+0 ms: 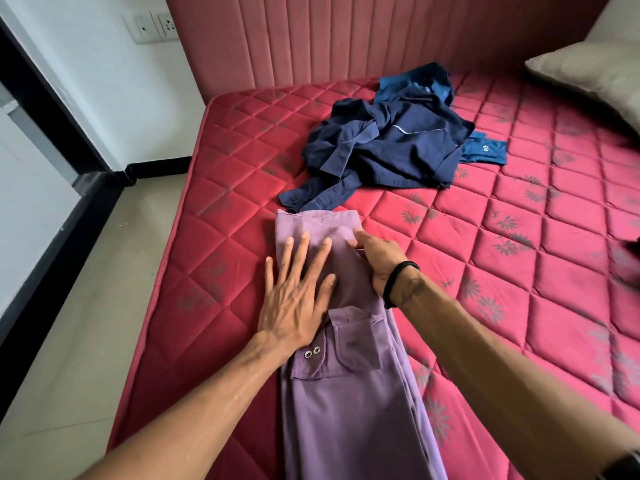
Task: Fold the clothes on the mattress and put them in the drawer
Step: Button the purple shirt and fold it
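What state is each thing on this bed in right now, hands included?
Purple trousers: partly folded, lying flat along the mattress edge.
Left hand: flat, fingers spread, pressing the trousers.
Right hand: grips the trousers' right edge.
Navy shirt: crumpled, unfolded.
Teal garment: unfolded, partly under the shirt.
Pillow: lying at the headboard corner.

padded pink headboard (329,36), grey pillow (595,74) at far right, wall sockets (152,27), pale tiled floor (104,289)
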The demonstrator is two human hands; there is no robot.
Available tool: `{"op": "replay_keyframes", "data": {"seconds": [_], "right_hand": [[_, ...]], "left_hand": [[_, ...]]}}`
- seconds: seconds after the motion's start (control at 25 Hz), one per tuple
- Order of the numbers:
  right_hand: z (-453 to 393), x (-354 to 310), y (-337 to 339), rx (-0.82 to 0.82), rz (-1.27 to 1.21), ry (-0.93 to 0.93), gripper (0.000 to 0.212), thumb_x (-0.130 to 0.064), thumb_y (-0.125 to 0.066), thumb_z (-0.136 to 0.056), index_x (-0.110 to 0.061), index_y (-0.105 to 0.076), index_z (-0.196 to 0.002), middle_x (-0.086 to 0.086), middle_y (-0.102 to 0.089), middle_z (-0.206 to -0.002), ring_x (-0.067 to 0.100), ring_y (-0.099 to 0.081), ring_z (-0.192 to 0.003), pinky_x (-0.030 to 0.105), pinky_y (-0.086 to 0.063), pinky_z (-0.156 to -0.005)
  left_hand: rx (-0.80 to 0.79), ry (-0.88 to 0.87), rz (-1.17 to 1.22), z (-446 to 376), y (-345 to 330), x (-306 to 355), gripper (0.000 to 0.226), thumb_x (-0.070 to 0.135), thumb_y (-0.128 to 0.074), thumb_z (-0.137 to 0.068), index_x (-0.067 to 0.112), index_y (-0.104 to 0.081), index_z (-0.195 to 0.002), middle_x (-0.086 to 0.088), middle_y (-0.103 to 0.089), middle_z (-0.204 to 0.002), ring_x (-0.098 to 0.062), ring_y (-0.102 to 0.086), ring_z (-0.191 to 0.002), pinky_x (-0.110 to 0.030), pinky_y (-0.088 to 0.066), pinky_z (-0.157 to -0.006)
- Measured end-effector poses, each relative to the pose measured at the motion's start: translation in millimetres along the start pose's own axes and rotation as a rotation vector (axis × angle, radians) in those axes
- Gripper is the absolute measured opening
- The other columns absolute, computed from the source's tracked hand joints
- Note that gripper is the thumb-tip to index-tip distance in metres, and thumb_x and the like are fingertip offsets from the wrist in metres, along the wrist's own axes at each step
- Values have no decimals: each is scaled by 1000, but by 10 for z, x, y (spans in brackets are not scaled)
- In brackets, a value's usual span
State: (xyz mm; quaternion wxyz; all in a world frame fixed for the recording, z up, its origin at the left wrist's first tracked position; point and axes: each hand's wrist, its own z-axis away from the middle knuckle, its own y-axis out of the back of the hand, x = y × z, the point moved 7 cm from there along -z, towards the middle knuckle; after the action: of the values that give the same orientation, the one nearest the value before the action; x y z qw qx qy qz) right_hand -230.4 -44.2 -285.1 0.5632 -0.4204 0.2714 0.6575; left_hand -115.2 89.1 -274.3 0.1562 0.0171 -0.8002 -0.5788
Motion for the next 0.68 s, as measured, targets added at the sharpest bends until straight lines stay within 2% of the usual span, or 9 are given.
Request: {"op": "replay_keyframes", "data": {"seconds": [0.08,0.16,0.24,0.32,0.4,0.48,0.56,0.64,0.68], "right_hand": [[36,-126,-41,-13,204,65,30,-35,-82,-85,-7,-75,-90,6,-73,-85,20,-68,-78,36,-60,-83],[66,-233,-92,-27,262,132,19,-16,-86,-79,-13,-75,-94,5,-74,-92,18,-70,-86,32,-59,-86],[75,-237,-201,-164,56,106,20,4,-73,-84,-15,-73,-90,7,-73,-91,20,-68,-87,31,-58,-85],[103,-246,-293,-293,-156,68,24,5,-60,-92,-16,-69,-86,3,-70,-83,15,-66,-78,26,-55,-77],[22,-262,-207,-277,-256,52,23,0,-60,-94,-18,-65,-80,2,-65,-79,14,-62,-73,26,-51,-72],[-128,-296,-69,-223,-273,62,24,1,-68,-85,-18,-59,-74,4,-57,-78,16,-53,-72,26,-43,-68],[-206,-302,3,-159,-210,74,16,6,-70,-79,-10,-68,-84,8,-61,-85,19,-57,-78,28,-46,-74],[-173,-253,19,-122,-156,30,29,12,-64,-87,1,-71,-112,13,-69,-100,21,-63,-89,31,-53,-84],[-141,-197,34,-124,-118,-7,36,14,-58,-91,0,-67,-123,13,-69,-107,22,-63,-92,31,-55,-85]], "left_hand": [[-6,26,-5,-4,-10,-15,63,60,-14,-106,41,5,-163,5,10,-173,-20,8,-159,-62,-15,-124],[-7,48,7,-5,-22,-33,65,62,-13,-105,39,7,-163,5,8,-173,-20,6,-159,-61,-15,-124],[3,58,11,0,-26,-41,67,63,-13,-105,37,7,-163,6,7,-173,-20,5,-160,-60,-16,-124],[11,57,19,9,-12,-42,68,63,-14,-105,36,8,-163,6,8,-173,-20,5,-160,-60,-15,-125],[1,49,41,6,-9,-33,67,63,-14,-105,38,9,-163,7,8,-173,-19,7,-159,-60,-14,-125],[-11,49,65,1,-9,-23,66,64,-14,-104,42,9,-162,7,6,-173,-18,7,-159,-60,-13,-125],[-11,54,72,9,-4,-33,66,65,-14,-103,44,8,-161,7,4,-173,-18,5,-160,-59,-14,-125],[-10,60,67,13,-11,-49,66,65,-14,-103,44,7,-162,7,5,-173,-19,5,-160,-58,-14,-126],[-10,63,59,13,-19,-52,66,65,-14,-103,43,7,-162,7,5,-173,-19,4,-160,-57,-14,-126]]}}
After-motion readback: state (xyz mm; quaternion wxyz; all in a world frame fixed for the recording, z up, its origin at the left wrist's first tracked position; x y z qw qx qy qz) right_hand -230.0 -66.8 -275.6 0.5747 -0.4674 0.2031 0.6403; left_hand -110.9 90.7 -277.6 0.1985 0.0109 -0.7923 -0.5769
